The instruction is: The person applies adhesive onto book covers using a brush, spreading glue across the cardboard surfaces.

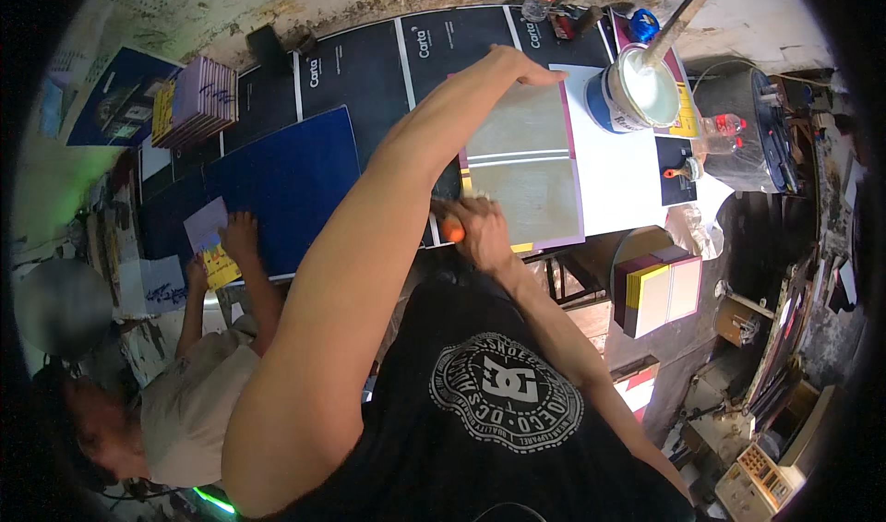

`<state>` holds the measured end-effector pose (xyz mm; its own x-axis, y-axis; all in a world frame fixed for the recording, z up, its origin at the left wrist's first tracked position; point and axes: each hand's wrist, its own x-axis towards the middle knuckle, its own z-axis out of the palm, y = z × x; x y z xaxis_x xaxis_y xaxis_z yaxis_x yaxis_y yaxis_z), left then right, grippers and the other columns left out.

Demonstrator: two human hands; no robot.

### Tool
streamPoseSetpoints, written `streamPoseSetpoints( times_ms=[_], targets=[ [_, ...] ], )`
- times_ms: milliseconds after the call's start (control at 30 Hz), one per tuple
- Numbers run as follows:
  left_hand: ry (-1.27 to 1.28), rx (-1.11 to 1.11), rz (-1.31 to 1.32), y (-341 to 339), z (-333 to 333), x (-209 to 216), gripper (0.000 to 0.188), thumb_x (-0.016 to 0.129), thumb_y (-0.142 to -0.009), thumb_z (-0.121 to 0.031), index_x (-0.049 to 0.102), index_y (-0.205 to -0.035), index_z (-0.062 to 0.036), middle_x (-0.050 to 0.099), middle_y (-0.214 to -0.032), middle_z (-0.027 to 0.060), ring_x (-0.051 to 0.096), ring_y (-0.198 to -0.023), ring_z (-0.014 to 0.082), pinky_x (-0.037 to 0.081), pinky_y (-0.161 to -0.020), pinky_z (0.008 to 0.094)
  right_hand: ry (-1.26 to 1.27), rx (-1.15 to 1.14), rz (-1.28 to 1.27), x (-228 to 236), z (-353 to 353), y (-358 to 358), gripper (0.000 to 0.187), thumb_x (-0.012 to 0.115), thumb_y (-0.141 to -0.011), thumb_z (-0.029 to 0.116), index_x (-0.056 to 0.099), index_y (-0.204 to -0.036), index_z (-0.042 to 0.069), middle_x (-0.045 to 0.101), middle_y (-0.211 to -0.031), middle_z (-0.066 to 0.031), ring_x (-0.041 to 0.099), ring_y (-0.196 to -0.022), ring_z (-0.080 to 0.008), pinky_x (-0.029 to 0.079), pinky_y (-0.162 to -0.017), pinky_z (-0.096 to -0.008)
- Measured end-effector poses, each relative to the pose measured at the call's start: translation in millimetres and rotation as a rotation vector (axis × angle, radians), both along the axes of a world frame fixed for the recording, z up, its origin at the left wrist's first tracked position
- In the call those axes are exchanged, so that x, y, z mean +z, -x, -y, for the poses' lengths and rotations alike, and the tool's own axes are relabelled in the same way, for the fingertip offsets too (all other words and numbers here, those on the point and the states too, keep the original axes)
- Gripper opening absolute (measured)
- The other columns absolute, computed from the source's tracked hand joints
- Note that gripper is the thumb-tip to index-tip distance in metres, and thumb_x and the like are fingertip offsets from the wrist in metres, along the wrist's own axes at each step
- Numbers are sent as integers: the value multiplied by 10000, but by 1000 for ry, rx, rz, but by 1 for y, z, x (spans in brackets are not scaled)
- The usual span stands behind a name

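My left arm crosses the picture, and my left hand (528,67) rests at the far edge of a cover sheet, its fingers stretched out. The cover sheet (580,210) has a purple and yellow border and two grey boards (526,194) lying on it, split by pale strips. At its near left edge my right hand (484,231) is closed around a brush with an orange handle (451,229); blur and my hand hide most of the brush. White paper (618,185) lies under and beside the cover sheet.
A bucket of white paste (609,97) holding a wooden stick (685,14) stands at right. Nearby lies another brush (681,172). A stack of covers (660,291) sits below. Left, a co-worker's hands (240,236) hold a purple-yellow booklet (208,228) beside a blue board (295,180) and stacked books (198,102).
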<state>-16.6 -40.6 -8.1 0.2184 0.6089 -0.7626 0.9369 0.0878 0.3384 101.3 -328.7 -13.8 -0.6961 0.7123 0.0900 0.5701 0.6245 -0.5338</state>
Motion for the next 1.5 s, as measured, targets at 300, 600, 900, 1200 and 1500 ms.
streamPoseSetpoints(
  times_ms=[300, 600, 900, 1200, 1500],
  targets=[
    [-67, -10, -3, -4, 7, 7, 1015, 108, -832, -883, 230, -1586, -214, 194, -1650, 106, 87, -1539, 312, -52, -1197, 590, -98, -117, 20, -12, -66, -20, 395, 625, -724, 20, 690, -1110, 71, 671, -1067, -174, 620, -992, -355, 460, -855, -477],
    [-61, -40, -8, -2, 16, 24, 977, 101, -857, -855, 242, -1585, -218, 190, -1650, 102, 81, -1541, 306, -93, -1195, 596, -13, -40, -134, 44, -9, -58, 532, 557, -817, 98, 606, -1343, 158, 655, -1147, -133, 589, -1038, -344, 441, -917, -447],
    [-95, 0, -18, -8, 17, -6, 997, 123, -852, -859, 235, -1588, -195, 186, -1651, 107, 47, -1545, 300, -86, -1199, 595, 27, 60, 130, 33, 39, -48, 442, 540, -830, 70, 665, -1239, 184, 663, -1091, -100, 616, -978, -296, 454, -913, -443],
    [-140, 18, -59, -19, 23, 13, 965, 125, -844, -871, 292, -1570, -256, 209, -1645, 95, 94, -1541, 295, -88, -1200, 590, -128, -81, 30, 10, -38, -52, 534, 658, -732, 97, 649, -1266, 114, 678, -1147, -125, 620, -1023, -326, 421, -892, -433],
    [-152, 48, -78, -7, 29, 15, 942, 130, -843, -872, 286, -1569, -293, 219, -1644, 88, 94, -1542, 293, -73, -1204, 580, 107, 152, -53, 40, 7, -64, 413, 611, -818, 143, 673, -1225, 144, 664, -1183, -93, 620, -1060, -302, 444, -917, -409]
  ],
)
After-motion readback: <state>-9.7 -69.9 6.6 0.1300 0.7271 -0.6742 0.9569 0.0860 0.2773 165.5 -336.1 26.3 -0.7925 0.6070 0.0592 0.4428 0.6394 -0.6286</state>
